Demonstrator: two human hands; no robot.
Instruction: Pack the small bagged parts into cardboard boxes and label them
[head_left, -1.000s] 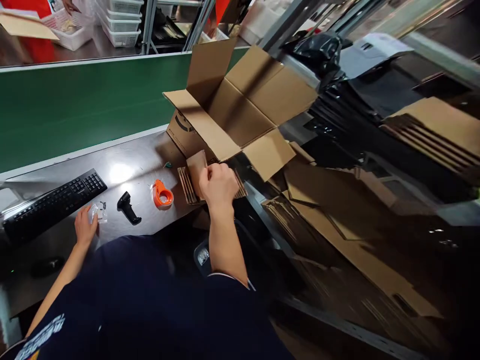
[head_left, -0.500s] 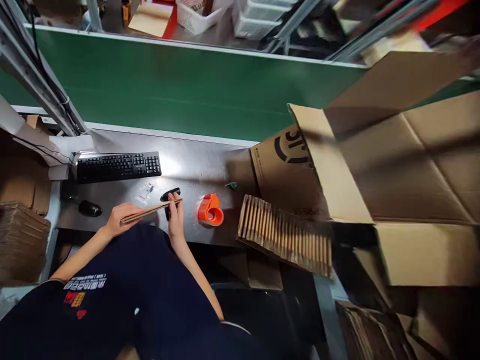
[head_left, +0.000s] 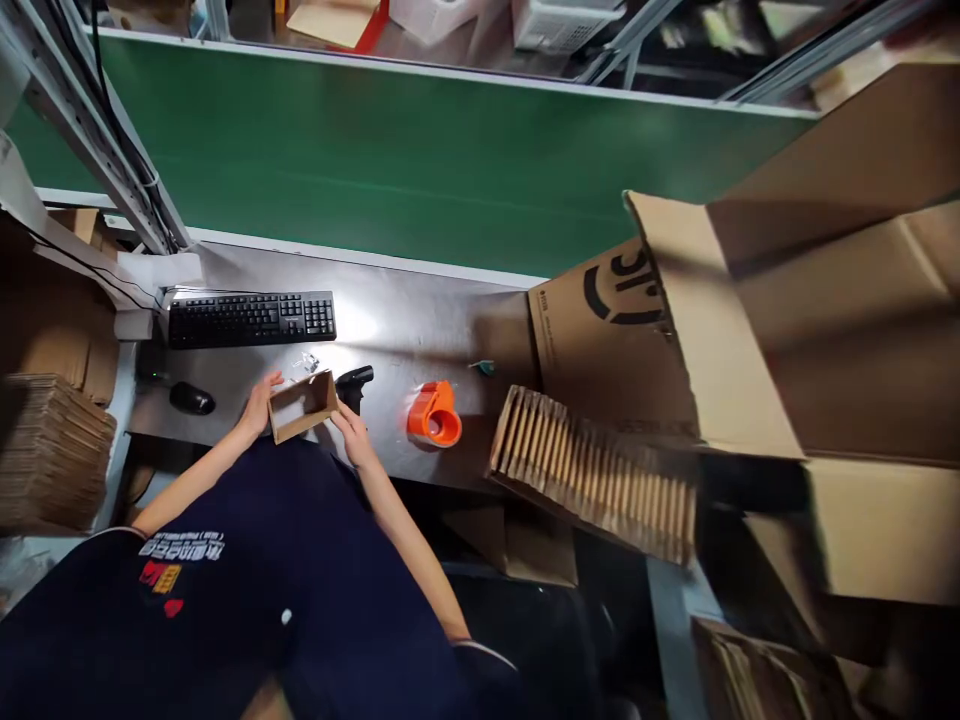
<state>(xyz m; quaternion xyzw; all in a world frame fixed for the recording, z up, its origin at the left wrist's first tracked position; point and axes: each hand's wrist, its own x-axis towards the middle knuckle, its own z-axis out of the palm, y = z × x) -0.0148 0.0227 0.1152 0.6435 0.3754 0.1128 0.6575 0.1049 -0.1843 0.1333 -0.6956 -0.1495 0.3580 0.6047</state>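
Between my two hands is a small cardboard box [head_left: 304,425], unfolded into a hollow frame whose open side faces me. My left hand [head_left: 260,403] grips its left end, and my right hand [head_left: 351,432] holds the right end near the lower corner. Just beyond my right hand lies a black barcode scanner [head_left: 355,380], partly covered by the hand. Small clear plastic pieces [head_left: 309,362] are on the metal bench [head_left: 420,325] behind the box. An orange tape dispenser [head_left: 433,415] stands to the right of my right hand.
A black keyboard [head_left: 252,319] and mouse [head_left: 192,398] occupy the left of the bench. To the right, a row of flat folded cartons [head_left: 592,470] sits before a large open cardboard box [head_left: 592,340]. More flattened cardboard [head_left: 56,450] is stacked far left. A green panel [head_left: 375,150] runs behind.
The cardboard was flat and folded between my hands; now it is opened into a box shape. The whole view has shifted slightly, moving the bench items rightward.
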